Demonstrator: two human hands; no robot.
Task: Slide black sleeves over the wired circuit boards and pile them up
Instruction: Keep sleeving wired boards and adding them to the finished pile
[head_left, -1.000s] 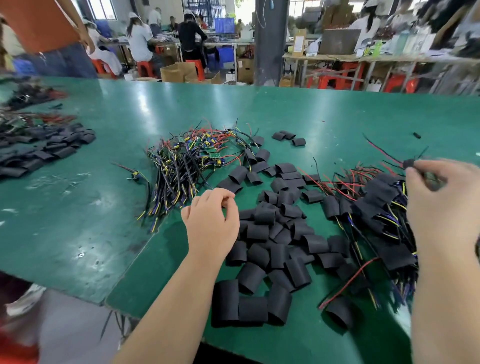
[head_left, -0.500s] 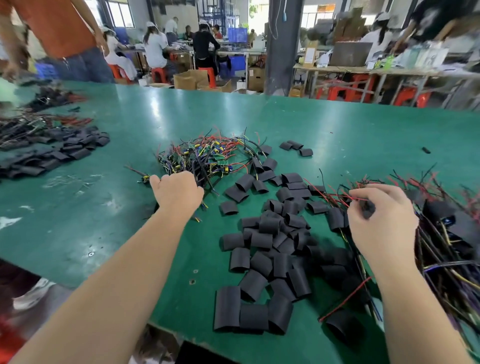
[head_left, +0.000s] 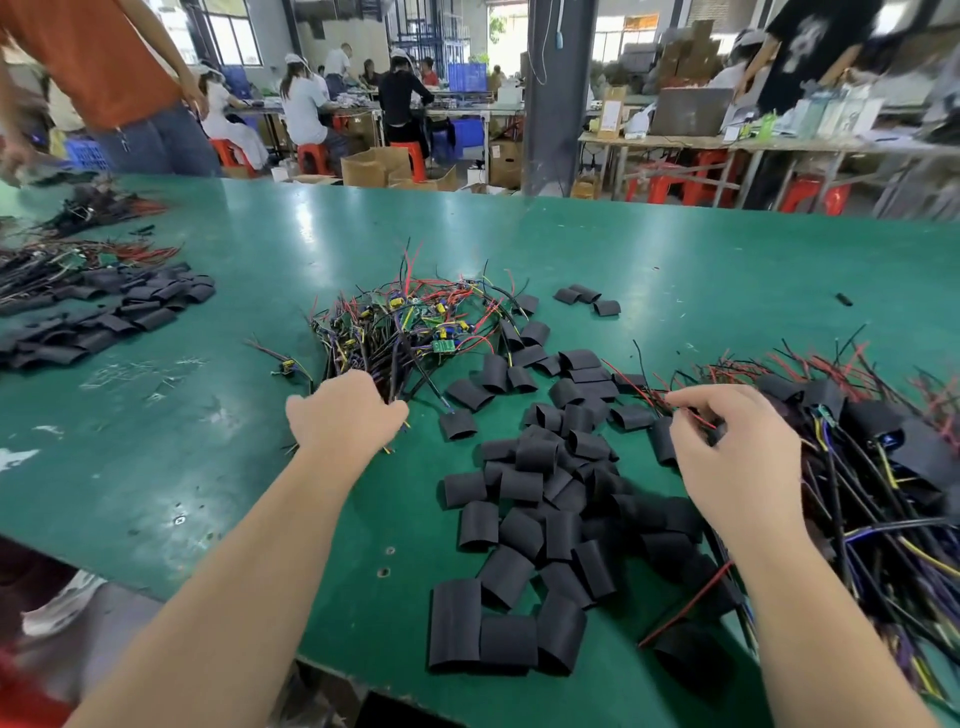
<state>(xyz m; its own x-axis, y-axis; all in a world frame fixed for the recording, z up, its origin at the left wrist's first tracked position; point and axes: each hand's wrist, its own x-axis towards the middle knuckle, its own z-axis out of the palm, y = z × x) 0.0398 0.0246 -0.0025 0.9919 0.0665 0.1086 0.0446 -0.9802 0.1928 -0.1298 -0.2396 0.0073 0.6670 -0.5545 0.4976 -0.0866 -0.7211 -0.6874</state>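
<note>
A tangle of bare wired circuit boards (head_left: 410, 327) lies on the green table, just beyond my left hand (head_left: 343, 410). That hand reaches into the near ends of the wires with fingers curled round them. Loose black sleeves (head_left: 545, 488) are heaped in the middle between my hands. At the right lies the pile of sleeved boards (head_left: 872, 457) with red, yellow and black wires sticking out. My right hand (head_left: 737, 452) hovers at that pile's left edge, fingers curled, pinching a thin red wire.
The green table (head_left: 208, 467) has a notched near edge at bottom left. Another heap of black sleeves and wires (head_left: 98, 312) lies far left. A person in an orange shirt (head_left: 104, 78) stands at the far left side. Workers sit at benches behind.
My left hand moved from the loose sleeves up and left into the bare board wires. My right hand drew leftward along the sleeved pile. The camera shifted right.
</note>
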